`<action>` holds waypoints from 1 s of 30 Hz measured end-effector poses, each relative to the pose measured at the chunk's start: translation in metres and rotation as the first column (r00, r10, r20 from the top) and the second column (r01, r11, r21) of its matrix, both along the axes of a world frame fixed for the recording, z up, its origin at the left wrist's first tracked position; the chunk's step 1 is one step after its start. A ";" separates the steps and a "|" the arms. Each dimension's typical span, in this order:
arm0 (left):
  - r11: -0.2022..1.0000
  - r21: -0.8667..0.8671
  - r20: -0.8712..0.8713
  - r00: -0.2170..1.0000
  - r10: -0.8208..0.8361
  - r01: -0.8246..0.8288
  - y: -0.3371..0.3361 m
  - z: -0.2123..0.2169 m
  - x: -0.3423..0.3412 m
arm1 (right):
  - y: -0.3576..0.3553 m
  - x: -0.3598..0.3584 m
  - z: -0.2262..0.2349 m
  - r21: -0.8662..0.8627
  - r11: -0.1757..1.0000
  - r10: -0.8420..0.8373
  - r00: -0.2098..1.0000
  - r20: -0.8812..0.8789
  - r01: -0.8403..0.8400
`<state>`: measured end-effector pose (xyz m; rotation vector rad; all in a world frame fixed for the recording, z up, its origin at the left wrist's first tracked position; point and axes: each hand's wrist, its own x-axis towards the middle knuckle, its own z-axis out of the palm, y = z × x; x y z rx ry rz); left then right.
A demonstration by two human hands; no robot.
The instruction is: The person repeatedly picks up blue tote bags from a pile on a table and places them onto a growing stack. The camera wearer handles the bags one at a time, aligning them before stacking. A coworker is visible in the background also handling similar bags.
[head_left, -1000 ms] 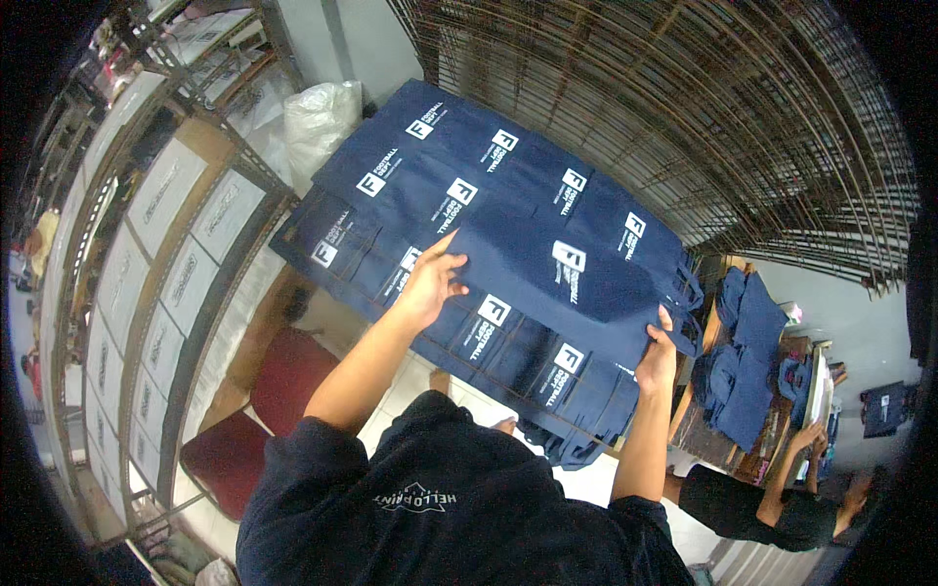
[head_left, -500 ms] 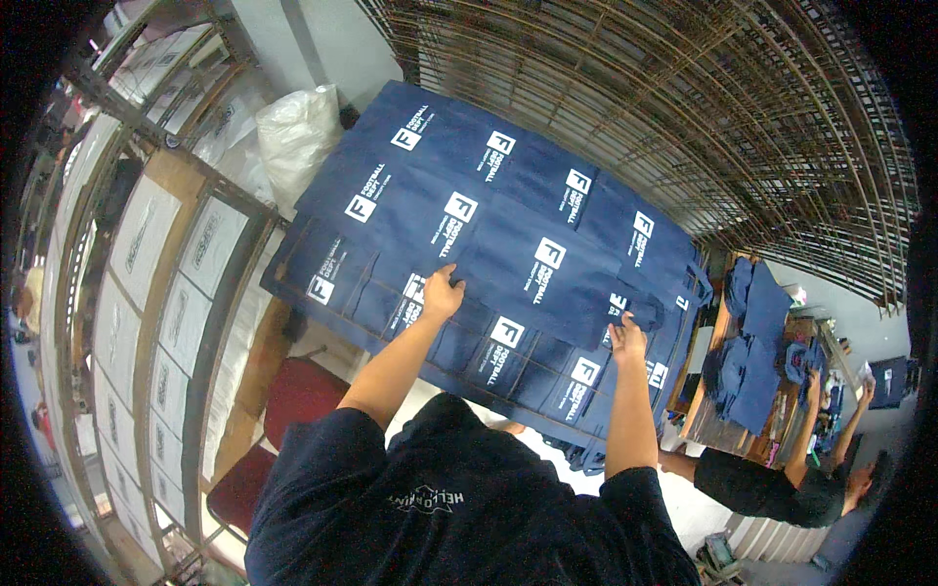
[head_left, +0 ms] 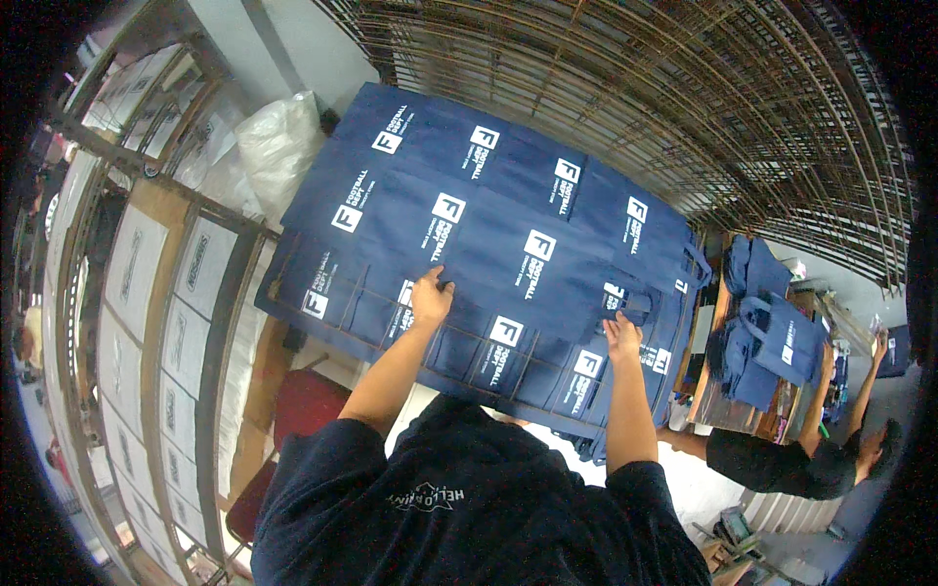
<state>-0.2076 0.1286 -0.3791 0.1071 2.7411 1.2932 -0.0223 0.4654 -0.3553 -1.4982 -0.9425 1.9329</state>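
Observation:
Navy blue tote bags (head_left: pixel 371 254) with white prints lie spread in overlapping rows over a wide surface in front of me. My left hand (head_left: pixel 431 299) is closed with thumb and fingertips at the near left edge of one navy tote bag (head_left: pixel 489 278) in the middle. At that bag's right end, beside a dark handle loop (head_left: pixel 640 301), my right hand (head_left: pixel 623 337) pinches the fabric. The bag lies nearly flat between my hands, over part of the nearer row. My fingers partly cover the edges they grip.
Stacked wire racks (head_left: pixel 625 78) rise along the far side. To the left are a shelf with white-labelled boxes (head_left: pixel 186 342), a clear plastic sack (head_left: pixel 281 146) and a red chair (head_left: pixel 305 405). On the right, a co-worker (head_left: pixel 782 464) reaches beside a table piled with navy bags (head_left: pixel 747 361).
My hands stay at the same bag with only slight movement, while the view shifts a little. On the right-hand pile, a printed bag with its handle now lies on top.

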 end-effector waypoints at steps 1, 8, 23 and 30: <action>1.000 -0.003 0.013 1.000 0.004 -0.004 0.000 0.001 0.000 | 0.000 0.001 0.000 -0.005 1.000 0.031 0.999 -0.023 -0.031; 1.000 -0.012 0.069 0.998 -0.014 0.015 -0.002 0.002 -0.005 | -0.003 -0.001 -0.008 0.015 1.000 -0.016 1.000 0.019 0.016; 0.999 -0.039 -0.137 0.990 -0.031 0.026 -0.007 -0.036 -0.010 | -0.003 0.008 -0.022 -0.078 0.992 -0.106 0.992 -0.062 0.101; 1.000 0.001 -0.105 0.995 0.002 -0.002 -0.008 -0.045 -0.012 | 0.006 0.014 -0.034 -0.172 0.979 -0.137 0.981 -0.140 0.112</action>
